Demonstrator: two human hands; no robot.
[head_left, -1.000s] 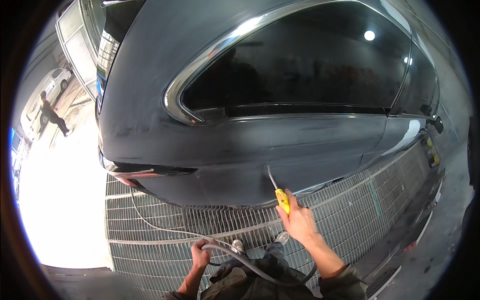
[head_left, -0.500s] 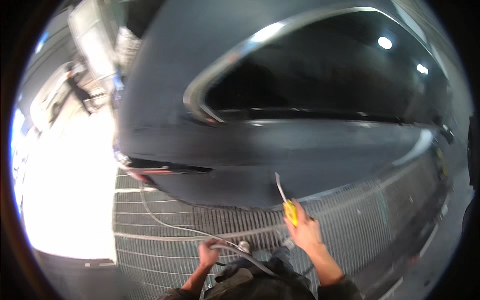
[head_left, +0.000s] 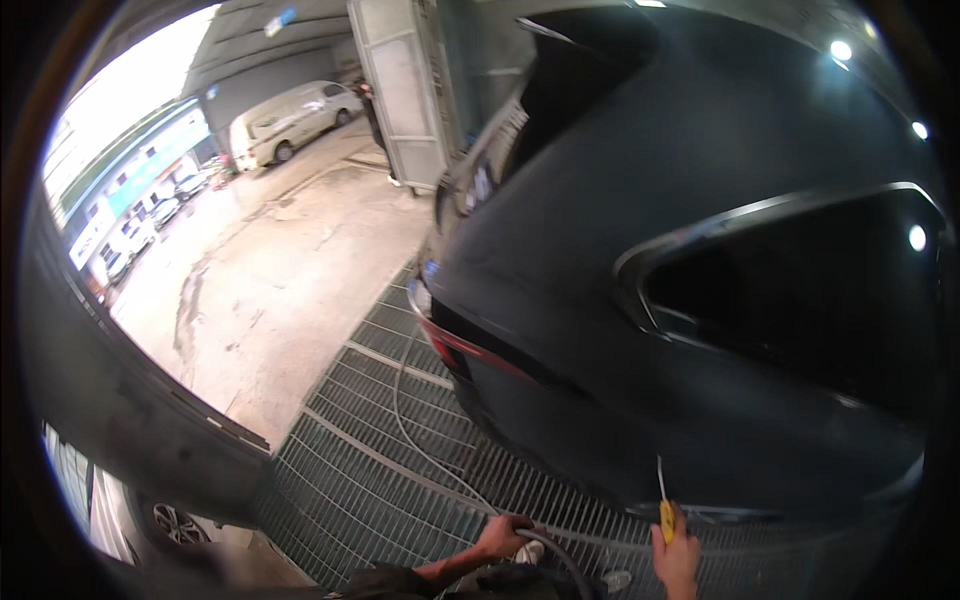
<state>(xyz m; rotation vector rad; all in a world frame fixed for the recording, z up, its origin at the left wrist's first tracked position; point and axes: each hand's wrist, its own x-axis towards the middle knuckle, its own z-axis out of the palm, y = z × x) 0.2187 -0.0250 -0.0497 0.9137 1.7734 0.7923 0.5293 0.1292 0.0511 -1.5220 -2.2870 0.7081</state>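
Note:
A dark grey, matt car body (head_left: pixel 590 270) fills the right side, with a black side window (head_left: pixel 780 290) and a red tail light (head_left: pixel 475 350). My right hand (head_left: pixel 677 562), low in front of the car's rear side, is closed around a yellow air blow gun (head_left: pixel 667 520). Its thin metal nozzle points up toward the panel; whether it touches cannot be told. My left hand (head_left: pixel 503 538) is closed around a grey hose (head_left: pixel 567 562) that curves down in front of my body. From that hand, hose also runs over the floor toward the car's rear.
Metal floor grating (head_left: pixel 350 450) lies under me and the car. A tall pale door panel (head_left: pixel 402 95) stands beyond the car, with a person in dark clothes (head_left: pixel 374 118) beside it. Outside are a pale van (head_left: pixel 290 120) and concrete ground (head_left: pixel 260 270). A dark panel (head_left: pixel 140 390) stands at left.
The view has swung left, so the car sits further right and the doorway and outdoor ground show more. Both hands keep their holds on the blow gun and hose.

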